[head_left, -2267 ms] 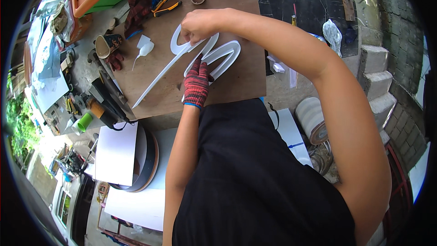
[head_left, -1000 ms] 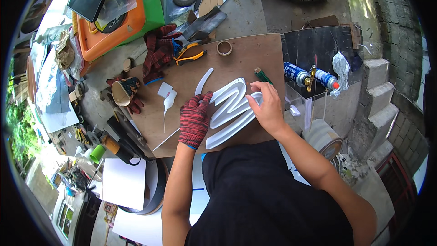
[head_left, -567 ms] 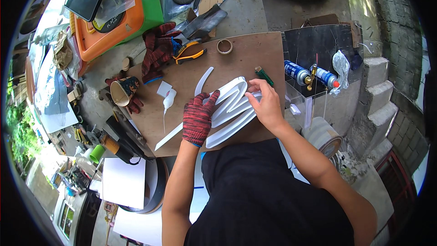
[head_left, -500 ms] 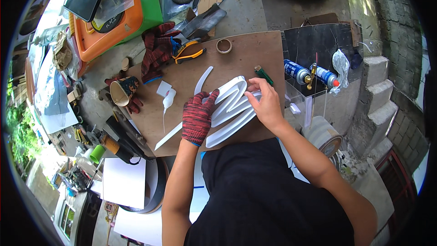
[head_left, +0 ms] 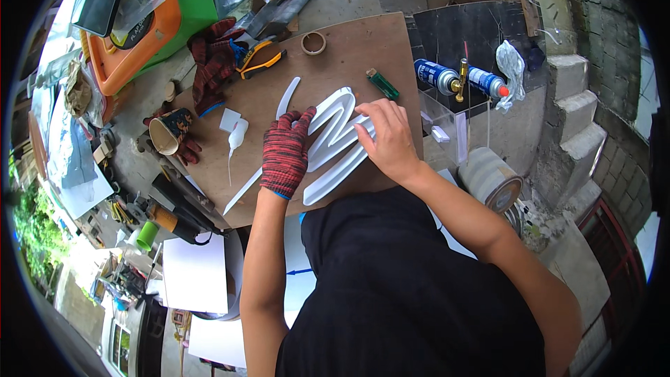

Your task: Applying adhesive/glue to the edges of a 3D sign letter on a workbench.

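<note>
White plastic, bent into a large wavy letter shape [head_left: 333, 141], lies flat on a brown wooden board [head_left: 363, 42] that serves as the desk top, seen from above the person's head. The left hand [head_left: 285, 151], in a red and black knitted glove, rests palm down on the left end of the letter shape, fingers spread and pointing away from the body, the thumb lying along its upper curve. The bare right hand [head_left: 388, 138] presses flat on the right end of the same shape, fingers together and angled toward the gloved hand, so the white piece runs between and under both hands. Neither hand is closed around anything; both lie open on the surface of the shape. Just left of the gloved hand a thin white strip [head_left: 243, 190] lies slanted on the board, and a shorter curved white strip [head_left: 287, 95] lies just beyond the fingertips. A small white glue bottle [head_left: 237, 135] lies further left. Near the far edge of the board sit a roll of tape [head_left: 313, 43] and a green lighter [head_left: 383, 84], the lighter close to the right hand's fingertips. To the right, off the board, two blue gas canisters [head_left: 457, 78] lie end to end. At the far left are a spare red glove [head_left: 211, 63] and an orange container [head_left: 136, 35].
</note>
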A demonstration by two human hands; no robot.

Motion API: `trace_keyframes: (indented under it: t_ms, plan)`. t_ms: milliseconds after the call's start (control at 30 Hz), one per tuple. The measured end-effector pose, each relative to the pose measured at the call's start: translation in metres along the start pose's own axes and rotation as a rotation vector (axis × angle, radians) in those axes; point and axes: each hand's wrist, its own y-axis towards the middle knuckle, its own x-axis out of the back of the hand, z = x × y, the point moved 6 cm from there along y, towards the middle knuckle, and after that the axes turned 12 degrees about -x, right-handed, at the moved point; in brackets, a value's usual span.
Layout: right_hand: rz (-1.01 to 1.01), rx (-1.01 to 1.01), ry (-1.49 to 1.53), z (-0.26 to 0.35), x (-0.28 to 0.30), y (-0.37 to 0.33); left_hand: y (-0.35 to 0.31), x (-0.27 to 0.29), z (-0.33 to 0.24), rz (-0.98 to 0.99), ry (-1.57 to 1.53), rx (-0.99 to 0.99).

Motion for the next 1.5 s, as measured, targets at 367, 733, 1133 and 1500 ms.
trace_keyframes:
  t_ms: [367,733,1133,1500]
  plan:
    - [-0.112,0.049,-0.066,0.006,0.015,0.031,0.013,-0.003,-0.003,0.077,0.041,0.019]
    - [0.048,0.495,-0.158,0.107,-0.045,0.12,0.018,-0.021,-0.004,-0.05,0.139,-0.012]
    - [0.203,0.307,0.071,0.169,-0.026,0.113,0.014,-0.017,-0.008,-0.224,0.055,-0.004]
    - [0.693,1.237,-0.263,0.347,-0.207,0.017,0.025,-0.035,0.006,-0.401,-0.411,0.073]
